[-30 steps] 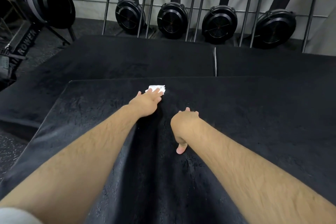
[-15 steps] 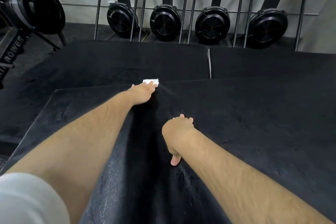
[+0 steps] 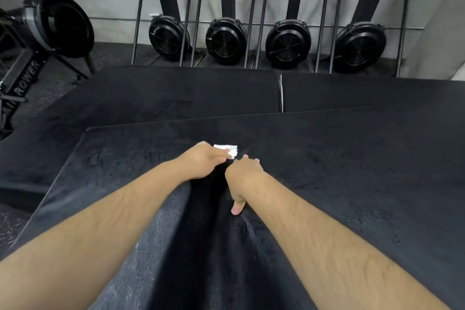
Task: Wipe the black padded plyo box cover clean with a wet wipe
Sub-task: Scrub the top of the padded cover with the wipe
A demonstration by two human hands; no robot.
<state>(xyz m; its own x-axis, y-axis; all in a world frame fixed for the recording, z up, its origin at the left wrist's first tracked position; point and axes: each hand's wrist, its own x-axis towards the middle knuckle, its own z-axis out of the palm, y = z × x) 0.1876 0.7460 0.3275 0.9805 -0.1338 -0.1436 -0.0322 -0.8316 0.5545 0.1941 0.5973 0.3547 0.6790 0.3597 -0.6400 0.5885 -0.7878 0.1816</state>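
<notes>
The black padded plyo box cover (image 3: 352, 184) fills the near half of the head view, and both my forearms reach out over it. My left hand (image 3: 203, 162) lies on a small white wet wipe (image 3: 230, 151) and presses it onto the cover, a little short of the far edge. Only the wipe's far end shows beyond the fingers. My right hand (image 3: 242, 178) is propped on the cover just right of the wipe, thumb pointing back toward me, holding nothing. A glossy streak runs along the cover between my arms.
Two lower black padded boxes (image 3: 176, 98) stand beyond the cover, with a seam (image 3: 281, 93) between them. Several black rowing machines (image 3: 226, 40) are stored upright against the grey wall. Another rower (image 3: 50, 27) sits on the floor at the far left.
My left hand has drawn the wipe back from the cover's far edge toward me and to the right, ending close beside my right hand. My right hand has stayed propped on the cover.
</notes>
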